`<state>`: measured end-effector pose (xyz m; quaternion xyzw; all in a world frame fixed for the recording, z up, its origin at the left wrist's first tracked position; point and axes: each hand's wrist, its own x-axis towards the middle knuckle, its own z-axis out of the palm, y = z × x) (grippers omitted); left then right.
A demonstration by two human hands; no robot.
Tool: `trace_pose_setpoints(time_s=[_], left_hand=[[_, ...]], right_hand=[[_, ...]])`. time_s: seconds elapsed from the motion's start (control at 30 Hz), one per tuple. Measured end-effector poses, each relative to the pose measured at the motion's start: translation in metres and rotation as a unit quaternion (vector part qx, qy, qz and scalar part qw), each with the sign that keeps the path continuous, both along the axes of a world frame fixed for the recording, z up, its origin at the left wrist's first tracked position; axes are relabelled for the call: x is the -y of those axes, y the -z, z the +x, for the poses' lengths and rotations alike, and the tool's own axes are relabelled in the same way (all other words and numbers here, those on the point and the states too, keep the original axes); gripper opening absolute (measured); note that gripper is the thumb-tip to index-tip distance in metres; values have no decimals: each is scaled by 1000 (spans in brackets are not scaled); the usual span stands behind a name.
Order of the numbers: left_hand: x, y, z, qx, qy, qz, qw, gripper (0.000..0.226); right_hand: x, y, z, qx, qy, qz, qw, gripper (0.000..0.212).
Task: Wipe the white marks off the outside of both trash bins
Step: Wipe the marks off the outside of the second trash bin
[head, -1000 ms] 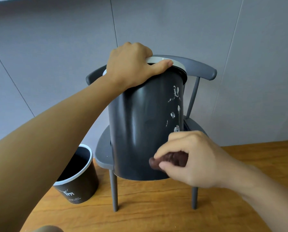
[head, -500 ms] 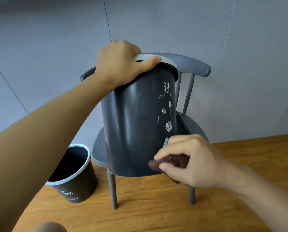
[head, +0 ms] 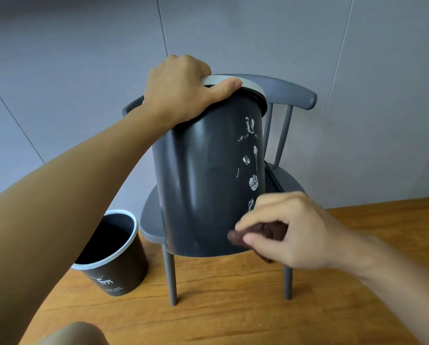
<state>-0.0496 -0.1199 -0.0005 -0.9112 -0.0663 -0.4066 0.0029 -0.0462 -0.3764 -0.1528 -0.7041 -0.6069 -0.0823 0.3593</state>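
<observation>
**Wiping the first bin's marks**

The tall dark grey plastic bin [head: 203, 185] tilts on the grey chair's seat [head: 151, 220]. Left hand [head: 183, 90] grips its white rim; right hand [head: 288, 230] pinches a brown cloth [head: 235, 238] just below the white smears [head: 253, 183]. Next, rub upward.

We count two trash bins: one tall dark bin [head: 203, 185] on the chair and one shorter dark bin [head: 113, 255] with a white rim on the floor. There is one grey chair [head: 290, 93], with three of its legs in view. We see two hands, the left hand [head: 181, 90] and the right hand [head: 288, 230], and one dark brown cloth [head: 253, 236]. On the tall bin we make out roughly seven white marks [head: 253, 183]; the exact number is hard to tell.
</observation>
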Motion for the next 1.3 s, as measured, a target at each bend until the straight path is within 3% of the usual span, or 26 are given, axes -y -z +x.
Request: trace_pose_setpoints(time_s=[0.1, 0.2, 0.5, 0.63, 0.73, 0.83, 0.93, 1.0, 1.07, 1.13, 1.2, 1.3], left_hand=[[0, 0, -1, 0, -3, 1, 1000, 76], [3, 0, -1, 3, -5, 4, 1000, 76], [-2, 0, 3, 1, -21, 5, 1000, 78], [0, 0, 3, 3, -27, 8, 1000, 78], [2, 0, 3, 5, -25, 18, 1000, 78], [5, 0, 4, 7, -27, 19, 999, 78], [4, -1, 5, 5, -30, 16, 999, 77], [4, -1, 5, 5, -24, 15, 1000, 77], [6, -1, 5, 6, -18, 13, 1000, 77], [7, -1, 3, 7, -16, 13, 1000, 76], [9, -1, 3, 8, -17, 17, 1000, 76], [12, -1, 4, 9, -21, 27, 999, 76]], right_hand=[[-10, -10, 4, 4, 44, 117, 992, 17], [-21, -13, 3, 15, 77, 145, 986, 22], [1, 6, -12, -5, -21, -85, 996, 16], [-9, -8, -10, -46, 15, 58, 997, 14], [-23, -16, -11, -12, 76, 111, 991, 18], [-22, -14, -16, 14, 72, 43, 996, 18], [-11, -9, -21, 51, 15, -116, 992, 23], [-6, -11, -20, 25, -8, -165, 986, 22], [-6, -19, -14, -34, -7, -119, 992, 18], [-12, -28, -7, -66, 20, -11, 998, 16], [-21, -34, -3, -61, 60, 72, 994, 16], [-35, -37, -6, -31, 108, 98, 989, 19]])
